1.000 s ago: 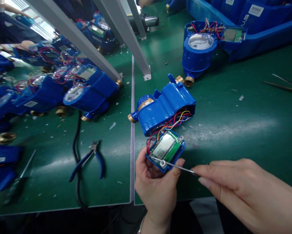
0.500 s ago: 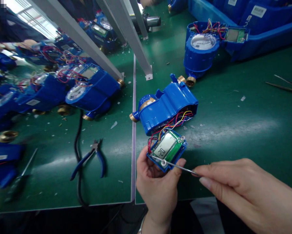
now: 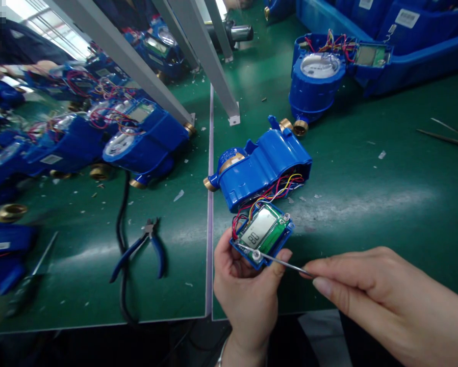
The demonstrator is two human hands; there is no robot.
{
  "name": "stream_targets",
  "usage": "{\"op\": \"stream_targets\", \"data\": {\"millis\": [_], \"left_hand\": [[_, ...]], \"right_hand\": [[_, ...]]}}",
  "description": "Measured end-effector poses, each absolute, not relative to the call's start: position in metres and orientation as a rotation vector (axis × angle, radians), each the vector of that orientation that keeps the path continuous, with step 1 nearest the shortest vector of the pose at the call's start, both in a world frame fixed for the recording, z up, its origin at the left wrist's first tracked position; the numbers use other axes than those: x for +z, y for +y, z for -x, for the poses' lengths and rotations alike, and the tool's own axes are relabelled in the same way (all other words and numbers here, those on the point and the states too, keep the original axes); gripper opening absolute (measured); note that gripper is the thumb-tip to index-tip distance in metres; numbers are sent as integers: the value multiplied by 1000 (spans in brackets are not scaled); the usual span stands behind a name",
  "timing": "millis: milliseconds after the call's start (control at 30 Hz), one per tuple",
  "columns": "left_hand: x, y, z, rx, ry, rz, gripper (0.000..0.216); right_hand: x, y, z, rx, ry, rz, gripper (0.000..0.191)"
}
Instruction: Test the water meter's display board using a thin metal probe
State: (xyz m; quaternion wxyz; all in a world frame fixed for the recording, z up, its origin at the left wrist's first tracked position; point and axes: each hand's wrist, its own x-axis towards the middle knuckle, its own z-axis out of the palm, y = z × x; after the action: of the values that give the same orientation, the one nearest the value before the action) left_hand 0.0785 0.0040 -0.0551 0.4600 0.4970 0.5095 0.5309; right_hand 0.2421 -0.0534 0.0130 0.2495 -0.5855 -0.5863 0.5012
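My left hand (image 3: 246, 293) is closed around a small blue display module (image 3: 262, 234) with a green circuit board and an LCD that shows digits. Red, yellow and white wires (image 3: 269, 192) run from the module into a blue water meter body (image 3: 259, 165) lying on its side on the green mat. My right hand (image 3: 382, 300) pinches thin metal tweezers (image 3: 278, 261). The tweezers' tip rests on the module's near left edge, by a silver screw post.
Blue-handled cutters (image 3: 143, 248) and a black cable (image 3: 121, 239) lie left of the mat seam. Several blue meters (image 3: 137, 142) crowd the far left. Another open meter (image 3: 316, 76) stands by a blue bin (image 3: 405, 46). Grey frame legs (image 3: 213, 66) stand at the back. More tweezers (image 3: 445, 133) lie at right.
The digits on the LCD have changed. Both hands and the tweezers have stayed almost still; the view has shifted slightly.
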Motion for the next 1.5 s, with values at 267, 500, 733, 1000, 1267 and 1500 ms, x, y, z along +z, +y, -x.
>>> {"op": "stream_targets", "data": {"millis": [267, 500, 733, 1000, 1267, 1500], "left_hand": [[-53, 4, -79, 1314, 1273, -1229, 75], [-52, 3, -78, 1312, 1291, -1261, 73], [-50, 3, -78, 1309, 1312, -1280, 74], [-53, 2, -77, 1301, 1305, -1253, 75], [-51, 5, -78, 1308, 1266, -1260, 72], [-48, 9, -80, 1279, 1402, -1390, 72]], "right_hand": [[14, -51, -242, 1415, -1551, 1561, 30], [14, -50, -242, 1599, -1409, 1547, 35], [13, -52, -243, 1858, -1174, 1468, 35], [10, -51, -244, 2040, -924, 1339, 33], [11, -50, -244, 2064, -903, 1360, 35], [18, -43, -250, 1577, -1470, 1583, 31]]}}
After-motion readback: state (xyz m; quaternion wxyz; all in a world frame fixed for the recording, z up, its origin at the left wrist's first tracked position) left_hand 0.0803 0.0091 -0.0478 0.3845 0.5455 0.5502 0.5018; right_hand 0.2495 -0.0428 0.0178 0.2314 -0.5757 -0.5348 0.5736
